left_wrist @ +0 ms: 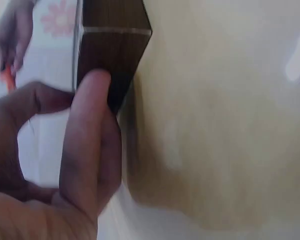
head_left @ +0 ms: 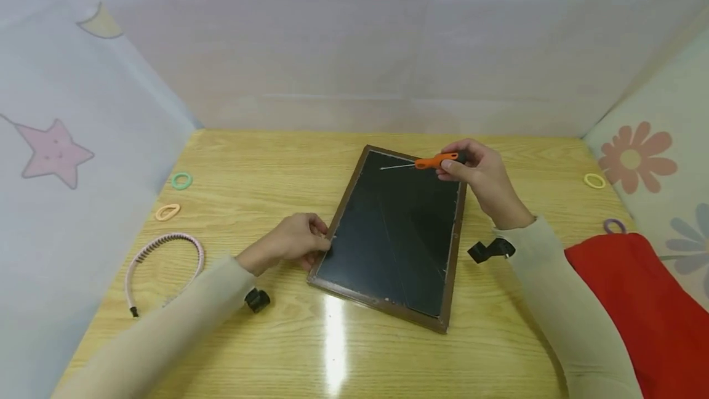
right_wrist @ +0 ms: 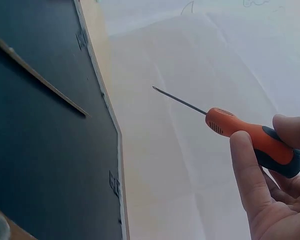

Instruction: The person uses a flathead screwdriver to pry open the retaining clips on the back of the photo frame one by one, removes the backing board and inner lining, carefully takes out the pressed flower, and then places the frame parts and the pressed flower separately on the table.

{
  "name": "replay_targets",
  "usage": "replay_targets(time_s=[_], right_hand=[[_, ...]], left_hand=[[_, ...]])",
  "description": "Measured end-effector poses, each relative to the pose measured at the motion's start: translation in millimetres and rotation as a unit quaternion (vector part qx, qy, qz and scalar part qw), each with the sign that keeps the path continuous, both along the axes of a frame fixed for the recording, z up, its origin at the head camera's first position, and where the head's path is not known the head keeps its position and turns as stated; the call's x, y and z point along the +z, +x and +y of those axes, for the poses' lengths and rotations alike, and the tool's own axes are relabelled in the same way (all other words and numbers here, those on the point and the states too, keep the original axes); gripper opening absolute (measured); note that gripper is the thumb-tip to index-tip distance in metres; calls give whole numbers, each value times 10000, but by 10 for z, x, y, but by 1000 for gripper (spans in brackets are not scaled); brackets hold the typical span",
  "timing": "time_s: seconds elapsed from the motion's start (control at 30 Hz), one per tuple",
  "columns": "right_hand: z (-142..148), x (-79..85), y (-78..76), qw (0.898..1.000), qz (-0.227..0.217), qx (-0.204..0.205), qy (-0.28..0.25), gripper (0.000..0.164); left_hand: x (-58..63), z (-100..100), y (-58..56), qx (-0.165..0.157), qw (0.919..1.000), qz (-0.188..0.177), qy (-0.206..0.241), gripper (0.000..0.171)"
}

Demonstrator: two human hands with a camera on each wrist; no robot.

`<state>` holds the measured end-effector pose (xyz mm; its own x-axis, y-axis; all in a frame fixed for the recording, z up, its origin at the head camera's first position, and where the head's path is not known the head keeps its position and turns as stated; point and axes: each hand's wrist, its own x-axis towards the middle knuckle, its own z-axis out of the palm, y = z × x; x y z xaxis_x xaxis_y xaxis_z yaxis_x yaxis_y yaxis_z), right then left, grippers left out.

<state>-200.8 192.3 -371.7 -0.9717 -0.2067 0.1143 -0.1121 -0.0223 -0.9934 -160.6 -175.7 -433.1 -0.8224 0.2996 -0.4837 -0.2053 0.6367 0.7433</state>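
A brown-edged picture frame (head_left: 399,233) lies with its black back panel facing up. At its lower left edge my left hand (head_left: 296,240) grips the rim; in the left wrist view the thumb and fingers pinch the brown side (left_wrist: 115,50). My right hand (head_left: 482,174) holds an orange and black screwdriver (head_left: 434,161) by its handle, over the frame's far right part. The shaft points left, and its tip stands off the panel. In the right wrist view the screwdriver (right_wrist: 250,135) is pinched between thumb and fingers, and a thin strip (right_wrist: 45,82) stands out from the black back.
On the table's left lie a pink headband (head_left: 128,279), a green ring (head_left: 181,181) and an orange ring (head_left: 167,212). A yellow ring (head_left: 594,181), a purple ring (head_left: 613,225) and red cloth (head_left: 642,300) are at the right. Printed sheets (head_left: 354,48) wall the table's back and sides.
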Motion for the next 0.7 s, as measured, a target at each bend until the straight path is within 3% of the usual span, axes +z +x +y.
replay_targets(time_s=[0.2, 0.37, 0.5, 0.6, 0.7], right_hand=[[-39, 6, 45, 10000, -29, 54, 26, 35], [-60, 13, 104, 9999, -47, 138, 92, 31], [-79, -13, 172, 9980, 3, 287, 562, 30], [-100, -70, 229, 9910, 25, 451, 1257, 32], [-134, -115, 284, 9775, 90, 604, 2019, 32]], left_hand=[[-32, 194, 471, 600, 9972, 37, 434, 62], [-70, 325, 669, 960, 9927, 124, 723, 63], [-98, 288, 605, 785, 9927, 171, 899, 50], [-103, 227, 438, 634, 9928, 207, 992, 44], [-105, 209, 236, 654, 9927, 299, 973, 45]])
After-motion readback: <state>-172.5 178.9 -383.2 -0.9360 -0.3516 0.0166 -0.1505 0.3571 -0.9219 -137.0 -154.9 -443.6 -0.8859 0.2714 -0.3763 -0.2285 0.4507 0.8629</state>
